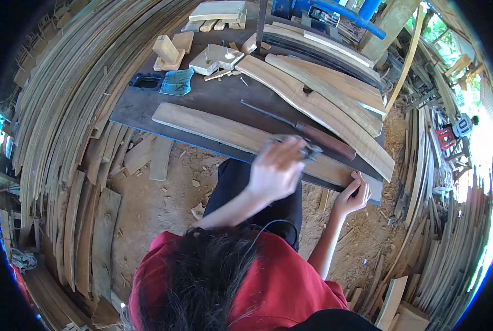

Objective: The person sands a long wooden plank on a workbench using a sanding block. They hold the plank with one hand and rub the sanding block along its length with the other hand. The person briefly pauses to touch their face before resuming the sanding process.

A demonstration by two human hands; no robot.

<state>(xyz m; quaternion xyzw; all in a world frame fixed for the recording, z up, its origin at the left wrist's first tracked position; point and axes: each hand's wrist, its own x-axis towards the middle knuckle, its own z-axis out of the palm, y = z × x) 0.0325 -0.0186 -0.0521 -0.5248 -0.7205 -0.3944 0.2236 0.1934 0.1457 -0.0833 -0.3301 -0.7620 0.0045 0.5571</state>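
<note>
A long narrow wooden board lies along the near edge of a dark worktable. My left hand is on the middle of that board, closed around a greyish object that is too blurred to name. My right hand grips the near edge of the board close to its right end. Just beyond the board lies a tool with a brown wooden handle and a thin metal shaft. A curved wooden piece with a dark notch rests behind it.
Sandpaper, a wood block with upright nails, small blocks and more shaped boards are on the table. Stacked planks rise at left; more timber stands at right. A person is by a red chair in the distance.
</note>
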